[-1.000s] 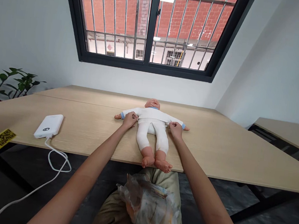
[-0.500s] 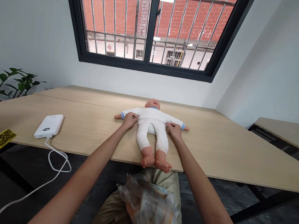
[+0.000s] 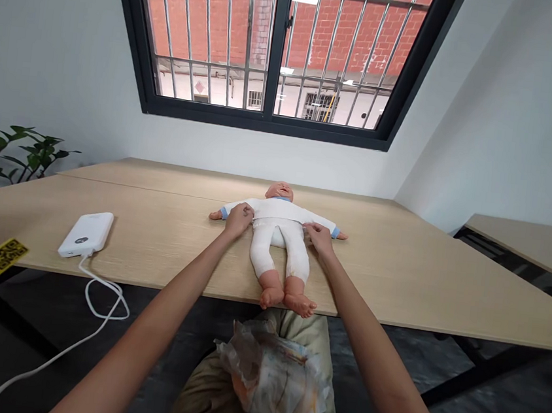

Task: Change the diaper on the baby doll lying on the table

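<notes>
A baby doll [image 3: 272,289] lies on its back on the table, arms spread sideways and bare feet at the front edge. It wears a white top [image 3: 278,209] with blue cuffs and white trousers [image 3: 262,251]; something white shows between the legs. My left hand [image 3: 239,221] is closed at the left side of the doll's waist, its fingers pinching the white clothing. On the opposite side, my right hand [image 3: 319,237] pinches the clothing in the same way. Whether the fingers hold the top's hem or the waistband, I cannot tell.
On the wooden table [image 3: 153,246] a white power bank [image 3: 87,234] lies at left, its white cable [image 3: 95,332] hanging over the edge. A crumpled plastic packet [image 3: 277,381] rests on my lap. A plant [image 3: 20,153] stands at far left, and a barred window [image 3: 265,121] is ahead.
Both hands stay at the doll's waist with barely any movement. The whole view has shifted slightly; the doll lies as before.
</notes>
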A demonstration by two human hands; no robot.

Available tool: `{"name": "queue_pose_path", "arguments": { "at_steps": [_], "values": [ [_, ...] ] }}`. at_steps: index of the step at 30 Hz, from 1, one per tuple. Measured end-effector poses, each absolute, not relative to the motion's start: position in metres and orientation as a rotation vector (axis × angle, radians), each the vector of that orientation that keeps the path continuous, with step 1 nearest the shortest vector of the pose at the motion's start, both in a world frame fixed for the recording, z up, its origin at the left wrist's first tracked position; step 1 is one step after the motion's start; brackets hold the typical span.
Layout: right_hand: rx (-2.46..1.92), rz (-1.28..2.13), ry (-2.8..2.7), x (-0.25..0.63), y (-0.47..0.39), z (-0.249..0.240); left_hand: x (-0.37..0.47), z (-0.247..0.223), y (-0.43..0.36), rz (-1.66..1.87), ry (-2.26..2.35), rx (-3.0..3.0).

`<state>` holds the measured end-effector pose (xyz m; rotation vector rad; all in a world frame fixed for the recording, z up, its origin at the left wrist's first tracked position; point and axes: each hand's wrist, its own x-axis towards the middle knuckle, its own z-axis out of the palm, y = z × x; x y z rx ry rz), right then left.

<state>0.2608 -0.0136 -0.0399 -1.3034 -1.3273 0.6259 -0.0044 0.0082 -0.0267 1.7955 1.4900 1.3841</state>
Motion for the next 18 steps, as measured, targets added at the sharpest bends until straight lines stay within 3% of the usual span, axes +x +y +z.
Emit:
{"name": "queue_pose_path", "arguments": {
  "at_steps": [5, 10, 12, 15, 18],
  "values": [
    [-1.216, 0.410, -1.262, 0.248, -0.059, -0.006, 0.010, 0.010, -0.040, 1.752, 1.302, 1.859],
    [-0.976, 0.231, -1.235, 0.236, -0.195, -0.004, 0.009, 0.011, -0.172, 1.952, 1.002, 2.034],
    [-0.952, 0.149, -1.306, 0.237, -0.251, -0.024, 0.002, -0.009, -0.220, 1.689, 0.885, 2.273],
    [-0.949, 0.003, -1.595, 0.246, -0.297, -0.071, -0.007, -0.056, -0.259, 1.026, 0.874, 2.426],
    [-1.158, 0.183, -1.891, 0.256, -0.290, -0.117, -0.009, -0.100, -0.265, 0.633, 0.940, 2.243]
  ]
}}
